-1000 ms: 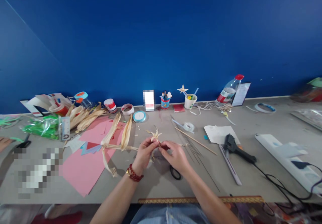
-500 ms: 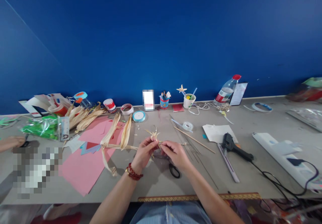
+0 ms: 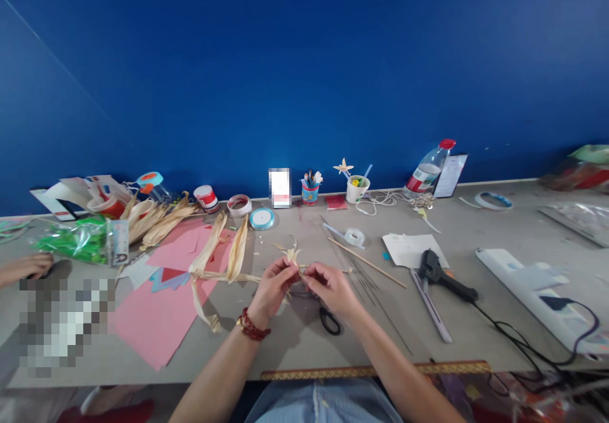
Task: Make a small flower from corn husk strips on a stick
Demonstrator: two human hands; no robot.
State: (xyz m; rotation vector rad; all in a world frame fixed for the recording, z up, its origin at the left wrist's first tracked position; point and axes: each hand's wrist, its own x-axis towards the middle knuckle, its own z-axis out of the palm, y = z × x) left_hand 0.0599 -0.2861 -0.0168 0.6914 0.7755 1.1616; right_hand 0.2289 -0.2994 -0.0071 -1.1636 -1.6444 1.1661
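Between my fingertips is a small pale corn husk flower [image 3: 292, 255], its thin petals spreading upward. My left hand [image 3: 276, 286] pinches it from the left, fingers closed at its base. Closed as well, my right hand [image 3: 332, 288] meets the left fingertips at the flower's lower end, where a thin brownish piece shows; its exact shape is hidden. Under the hands lie scissors with a black handle [image 3: 330, 321], partly covered. Dried corn husks [image 3: 237, 253] rest to the left of my hands, and thin wires [image 3: 364, 276] lie to the right.
Pink paper sheets [image 3: 155, 325] lie left. A glue gun [image 3: 432, 269], a box cutter [image 3: 432, 309] and a power strip [image 3: 523, 296] occupy the right. A ribbon roll [image 3: 262, 219], a paper cup [image 3: 358, 189] and a bottle [image 3: 425, 175] stand behind. Another person's hand [image 3: 35, 266] is far left.
My hands stay almost in place, still pinching the flower, which has turned slightly so its petals show more. At far left the other person's hand has shifted a little. The view moves slightly.
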